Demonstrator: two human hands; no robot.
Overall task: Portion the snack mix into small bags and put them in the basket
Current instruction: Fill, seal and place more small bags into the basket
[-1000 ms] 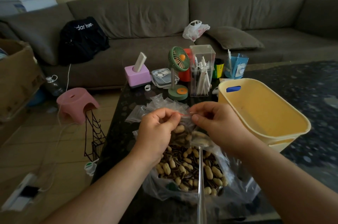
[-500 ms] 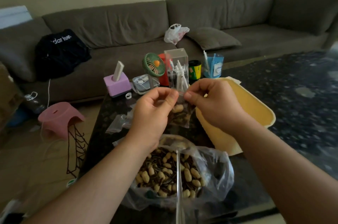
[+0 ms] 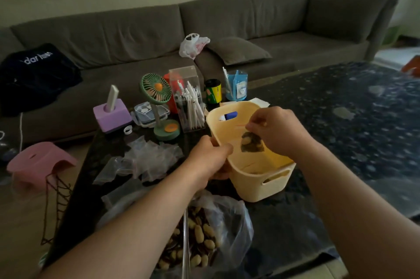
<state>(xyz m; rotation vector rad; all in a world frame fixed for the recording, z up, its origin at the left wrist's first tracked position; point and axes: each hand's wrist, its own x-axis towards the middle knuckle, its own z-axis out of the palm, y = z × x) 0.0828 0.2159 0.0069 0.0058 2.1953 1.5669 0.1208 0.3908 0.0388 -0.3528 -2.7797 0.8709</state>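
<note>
- The right hand (image 3: 276, 132) pinched the top edge of a small bag (image 3: 251, 142) between thumb and fingers, holding it inside the opening of the basket (image 3: 254, 184) — the bag hung below the rim, with a clump of snack mix showing dark in its lower part.
- Whether the bag touched the basket floor could not be told.
- The left hand (image 3: 210, 157) gripped the basket's left rim, thumb over the edge and fingers curled round the outer wall.
- The basket, pale yellow with slot handles, stood on the dark table (image 3: 284, 228), tilted a little.
- A large clear bag of mix (image 3: 204, 236) — peanuts in shells and dark seeds — lay open at the near edge of the table, between the two forearms.
- A loose heap of empty bags (image 3: 147, 160) lay on the table left of the left hand.
- Behind the basket stood a green fan (image 3: 156, 96), a clear box of white sticks (image 3: 187, 101) and a purple box (image 3: 111, 117).
- A grey sofa (image 3: 204, 28) ran along the wall behind the table.
</note>
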